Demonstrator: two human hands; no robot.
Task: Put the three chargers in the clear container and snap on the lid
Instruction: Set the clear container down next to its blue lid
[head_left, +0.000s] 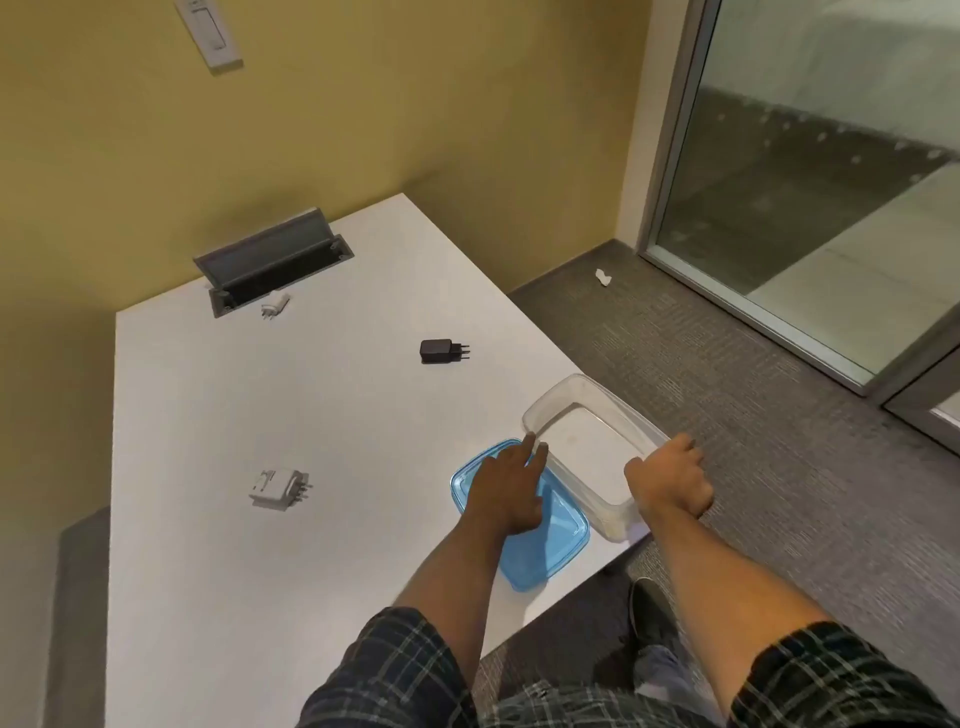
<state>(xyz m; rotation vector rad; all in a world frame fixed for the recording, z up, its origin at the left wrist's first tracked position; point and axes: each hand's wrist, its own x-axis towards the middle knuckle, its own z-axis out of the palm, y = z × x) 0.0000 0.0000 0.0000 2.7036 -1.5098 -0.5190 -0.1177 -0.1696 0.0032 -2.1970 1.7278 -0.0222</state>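
Note:
The clear container (576, 400) sits empty at the table's right edge. My right hand (670, 475) grips its near right rim. My left hand (506, 491) lies over the blue lid (550, 545), fingers spread, fingertips touching the container's left rim. The lid rests flat on the table just left of the container. A black charger (439, 352) lies farther back in the middle. A white boxy charger (278, 487) lies to the left. A small white charger (275, 305) lies at the far end beside the cable hatch.
The white table (260, 597) has an open grey cable hatch (272, 267) at its far end. Yellow walls stand behind and left. Grey carpet and a glass door lie to the right, with a scrap of white paper (602, 277) on the floor.

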